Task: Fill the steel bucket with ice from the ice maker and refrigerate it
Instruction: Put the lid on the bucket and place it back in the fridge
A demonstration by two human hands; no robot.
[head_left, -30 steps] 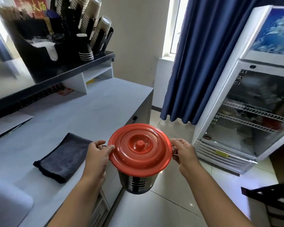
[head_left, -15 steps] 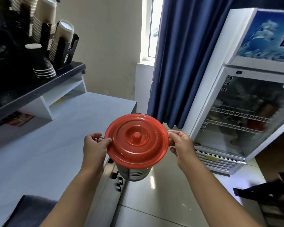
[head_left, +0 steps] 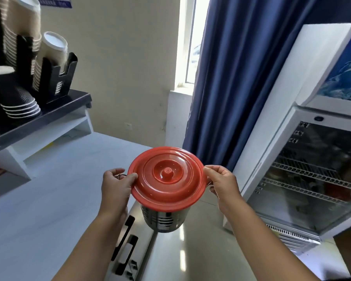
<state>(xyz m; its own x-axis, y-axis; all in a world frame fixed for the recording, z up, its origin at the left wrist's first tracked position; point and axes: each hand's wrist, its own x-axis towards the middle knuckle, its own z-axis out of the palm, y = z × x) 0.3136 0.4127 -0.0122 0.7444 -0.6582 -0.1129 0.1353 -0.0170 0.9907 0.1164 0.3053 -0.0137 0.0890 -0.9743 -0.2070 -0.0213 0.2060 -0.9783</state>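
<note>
I hold a ribbed steel bucket [head_left: 164,219] in the air in front of me, beyond the counter's edge and above the floor. A round red lid [head_left: 167,176] with a centre knob covers it, so its contents are hidden. My left hand [head_left: 116,186] grips the bucket's left ring handle, thumb resting on the lid's rim. My right hand [head_left: 223,184] grips the right ring handle the same way. A white glass-door fridge [head_left: 304,171] with wire shelves stands to the right, its door closed. The ice maker is out of view.
A pale counter [head_left: 49,199] runs along my left, with black drawer handles [head_left: 128,226] on its front. A dark shelf [head_left: 39,116] carries stacked paper cups [head_left: 20,102] in holders. Blue curtains [head_left: 239,78] hang beside a window behind the bucket. Glossy floor tiles [head_left: 190,250] lie below.
I have carried the bucket forward along the counter and turned right toward the fridge. The dark cloth on the counter has passed out of view. Both hands keep the same grip.
</note>
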